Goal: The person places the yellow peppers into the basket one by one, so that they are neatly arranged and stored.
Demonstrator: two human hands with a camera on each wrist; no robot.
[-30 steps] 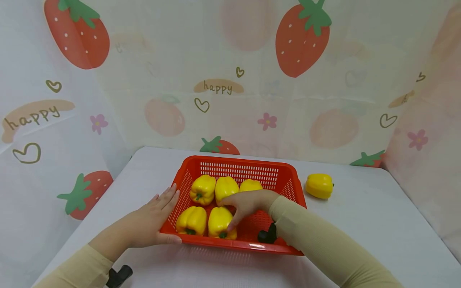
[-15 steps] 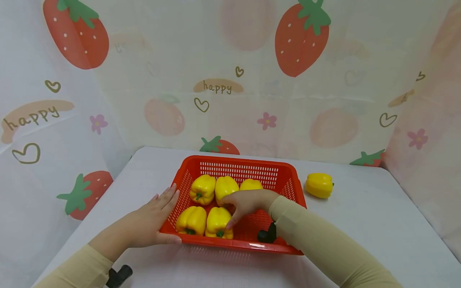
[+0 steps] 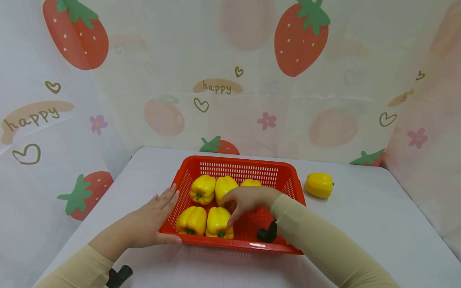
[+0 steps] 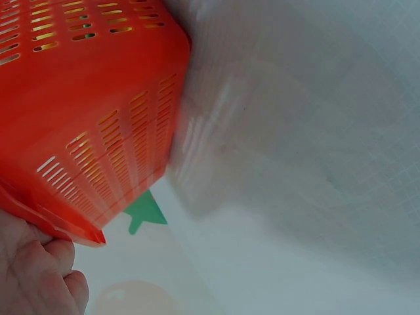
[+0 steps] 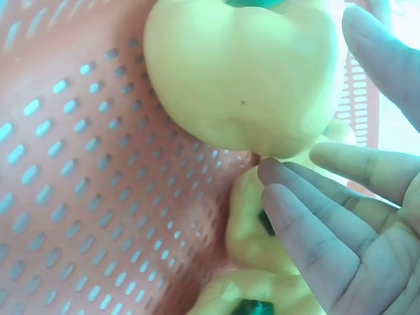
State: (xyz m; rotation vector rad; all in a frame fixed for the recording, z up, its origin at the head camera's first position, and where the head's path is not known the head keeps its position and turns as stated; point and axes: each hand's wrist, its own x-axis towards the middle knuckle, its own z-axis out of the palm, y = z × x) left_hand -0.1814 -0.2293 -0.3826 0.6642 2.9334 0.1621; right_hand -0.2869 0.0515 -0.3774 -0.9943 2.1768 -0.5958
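Note:
My left hand [image 3: 151,220] lies along the left side of the red plastic basket [image 3: 252,245], fingers straight at the rim and thumb at the front corner. In the left wrist view its fingertips sit against the basket's outer lip. Inside the basket, my right hand [image 3: 248,202] is beside the front yellow bell pepper [image 3: 217,222], thumb at its right side. Its fingers [image 5: 315,230] are spread and loose near the pepper's bottom in the right wrist view. Another front pepper [image 3: 191,221] stands to the left. Behind are three more bell peppers, including this one [image 3: 203,190]; the rightmost is partly hidden by the hand.
A single yellow bell pepper [image 3: 319,185] lies on the white table [image 3: 367,216], right of the basket. Fabric walls [image 3: 162,72] printed with strawberries enclose the table at the back and sides. Black wrist mounts [image 3: 267,234] stick out beneath the sleeves.
The front pepper by my right hand has shifted slightly left, towards its neighbour. My right hand has since risen a little. The left hand and the basket keep their place.

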